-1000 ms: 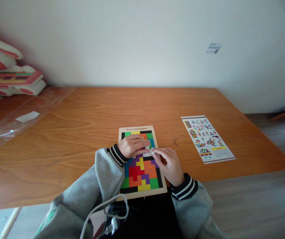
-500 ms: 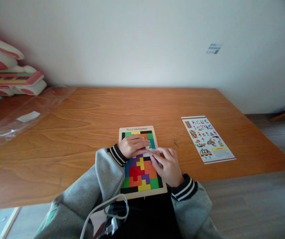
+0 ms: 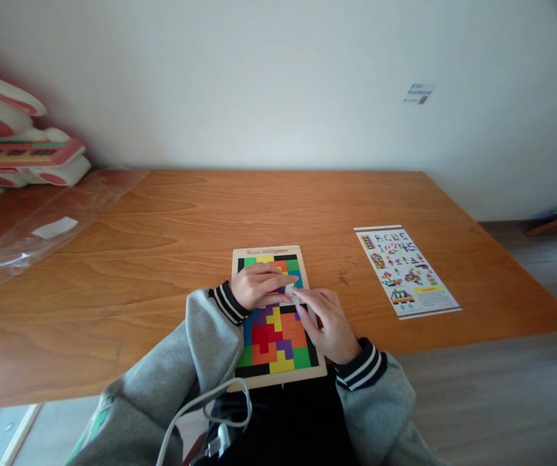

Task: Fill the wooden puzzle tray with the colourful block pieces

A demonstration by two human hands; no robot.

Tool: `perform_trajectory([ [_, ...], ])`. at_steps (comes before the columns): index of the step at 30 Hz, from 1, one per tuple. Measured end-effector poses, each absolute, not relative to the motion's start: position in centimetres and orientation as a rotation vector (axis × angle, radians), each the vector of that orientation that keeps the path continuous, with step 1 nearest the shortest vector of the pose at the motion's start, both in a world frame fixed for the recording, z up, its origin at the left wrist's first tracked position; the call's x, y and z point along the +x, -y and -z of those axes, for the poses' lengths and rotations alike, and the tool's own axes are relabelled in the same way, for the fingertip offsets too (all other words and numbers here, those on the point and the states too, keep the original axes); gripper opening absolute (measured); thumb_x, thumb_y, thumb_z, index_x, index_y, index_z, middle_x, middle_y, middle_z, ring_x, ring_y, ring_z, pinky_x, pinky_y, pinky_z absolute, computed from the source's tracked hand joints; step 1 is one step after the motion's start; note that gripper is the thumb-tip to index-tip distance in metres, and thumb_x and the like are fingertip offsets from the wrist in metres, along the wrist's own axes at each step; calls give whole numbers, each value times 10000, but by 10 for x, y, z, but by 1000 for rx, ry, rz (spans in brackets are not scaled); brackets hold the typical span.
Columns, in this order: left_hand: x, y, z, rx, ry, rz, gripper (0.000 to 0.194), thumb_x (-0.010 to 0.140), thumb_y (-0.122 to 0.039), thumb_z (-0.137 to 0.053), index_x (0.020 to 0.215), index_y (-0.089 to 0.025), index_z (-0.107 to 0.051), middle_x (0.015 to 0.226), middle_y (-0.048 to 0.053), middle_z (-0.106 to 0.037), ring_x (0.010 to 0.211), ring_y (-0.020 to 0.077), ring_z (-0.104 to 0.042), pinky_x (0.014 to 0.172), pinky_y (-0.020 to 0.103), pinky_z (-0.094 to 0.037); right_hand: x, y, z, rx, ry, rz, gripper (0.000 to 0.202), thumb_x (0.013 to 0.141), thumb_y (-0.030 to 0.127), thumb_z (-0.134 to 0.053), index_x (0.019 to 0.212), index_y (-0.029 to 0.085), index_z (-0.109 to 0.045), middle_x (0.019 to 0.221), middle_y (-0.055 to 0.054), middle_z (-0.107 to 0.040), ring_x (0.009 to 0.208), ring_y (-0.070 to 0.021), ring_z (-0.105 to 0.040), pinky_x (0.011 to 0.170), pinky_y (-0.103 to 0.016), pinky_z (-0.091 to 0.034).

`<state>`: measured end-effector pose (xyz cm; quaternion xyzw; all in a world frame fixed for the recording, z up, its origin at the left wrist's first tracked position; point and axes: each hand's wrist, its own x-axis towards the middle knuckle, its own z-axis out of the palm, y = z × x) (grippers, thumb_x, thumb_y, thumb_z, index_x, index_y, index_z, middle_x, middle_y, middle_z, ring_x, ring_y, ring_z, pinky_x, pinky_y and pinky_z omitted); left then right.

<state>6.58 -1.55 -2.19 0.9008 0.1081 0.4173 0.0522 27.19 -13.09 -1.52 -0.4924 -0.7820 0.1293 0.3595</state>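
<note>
Right hand (image 3: pixel 329 323) had shifted its fingers, exposing more of a white piece (image 3: pixel 290 292) over the right half of the puzzle board (image 3: pixel 265 252); piece judged still under adjustment. Left hand (image 3: pixel 259 286) lay across the board, fingers slightly spread; right-hand pinch could not be confirmed. Board: pale wooden rim, blocky coloured tiles. Flat printed sheet (image 3: pixel 405 272) lay right of the board on the wood-grained bench (image 3: pixel 186 220).

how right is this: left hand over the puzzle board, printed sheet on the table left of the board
Almost: the head view shows the printed sheet on the table to the right of the puzzle board, not left; the left hand is over the board.
</note>
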Motion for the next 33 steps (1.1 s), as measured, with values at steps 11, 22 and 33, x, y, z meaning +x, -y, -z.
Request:
perform_trajectory([
  [11,62,14,13,2792,-431,-1262,498,849,-419,-747,1261,-176,-607,1059,60,-768,942,188,-706,867,324,-607,279,133,15,-1391,1867,-225,250,973,205,-540,1177,236,-681,1041,-66,-739,941,-225,-635,851,-416,-491],
  [22,59,11,11,2797,-603,-1218,215,934,-288,-642,1124,-194,-677,1014,49,-773,883,172,-713,829,325,-604,280,134,17,-1436,1959,-136,260,960,240,-566,1186,221,-693,1056,-83,-714,956,-232,-644,870,-415,-503],
  [33,45,-1,11,2755,-725,-1262,196,912,-213,-641,1097,-168,-688,986,62,-775,876,183,-701,803,324,-589,283,142,16,-1331,2027,-203,438,960,205,-543,1395,250,-554,1146,-82,-737,1032,-237,-672,913,-435,-550],
])
